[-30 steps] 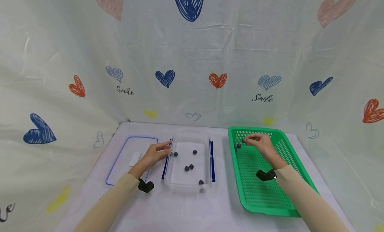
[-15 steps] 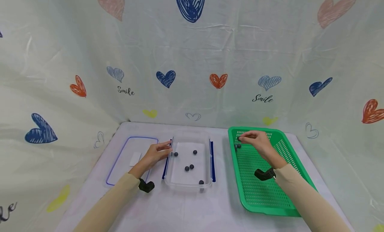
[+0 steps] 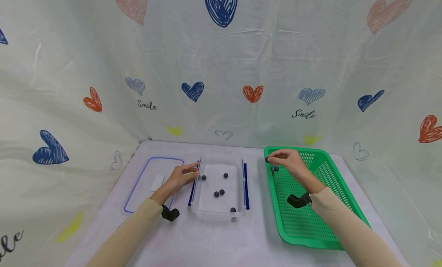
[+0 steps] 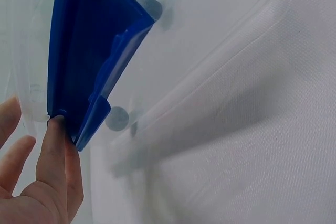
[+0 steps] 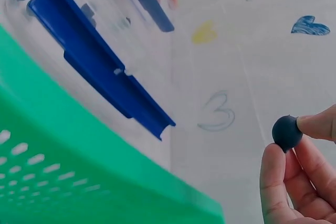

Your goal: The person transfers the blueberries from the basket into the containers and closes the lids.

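My right hand point(image 3: 291, 163) pinches a dark blueberry point(image 5: 287, 132) between thumb and fingertips, above the far left rim of the green basket point(image 3: 274, 209). A few more blueberries point(image 3: 276, 168) lie inside that basket near its left wall. My left hand point(image 3: 179, 178) rests at the left side of a clear plastic box point(image 3: 219, 214). In the left wrist view, a fingertip of that hand touches the box's blue side clip point(image 4: 79, 51), with the other fingers spread beside it. Several blueberries point(image 3: 226, 175) sit apart on the box floor, two of them close together.
A clear lid point(image 3: 145, 182) with a blue-edged seal and a white label point(image 3: 157, 183) lies left of the box. Another blue clip point(image 3: 246, 186) hangs open on the box's right side. Behind the table point(image 3: 207, 244) hangs a heart-printed curtain point(image 3: 221, 60).
My right hand has moved left with the blueberry, from inside the basket to over its left rim. The left hand stays at the box, and the box's berries lie as before.
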The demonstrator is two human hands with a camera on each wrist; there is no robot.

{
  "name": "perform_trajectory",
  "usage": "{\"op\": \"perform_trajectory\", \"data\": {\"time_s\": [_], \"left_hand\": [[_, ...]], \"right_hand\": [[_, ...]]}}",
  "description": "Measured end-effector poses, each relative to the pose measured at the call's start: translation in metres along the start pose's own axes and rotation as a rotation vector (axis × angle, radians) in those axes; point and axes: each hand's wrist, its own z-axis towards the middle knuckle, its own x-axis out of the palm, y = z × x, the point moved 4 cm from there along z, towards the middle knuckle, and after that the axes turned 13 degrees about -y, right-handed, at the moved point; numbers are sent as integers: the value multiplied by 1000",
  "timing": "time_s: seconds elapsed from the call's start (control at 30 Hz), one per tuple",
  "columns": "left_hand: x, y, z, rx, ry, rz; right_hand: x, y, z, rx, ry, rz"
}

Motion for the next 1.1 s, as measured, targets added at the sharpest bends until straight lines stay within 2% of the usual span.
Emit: {"op": "perform_trajectory", "data": {"time_s": [0.43, 0.73, 1.1], "left_hand": [[1, 1, -2, 1, 7, -11], [1, 0, -1, 4, 3, 11], [0, 0, -1, 6, 19, -17]], "right_hand": [[48, 6, 2, -5, 66, -13], [78, 8, 2, -11, 91, -64], [99, -2, 2, -101, 93, -99]]}}
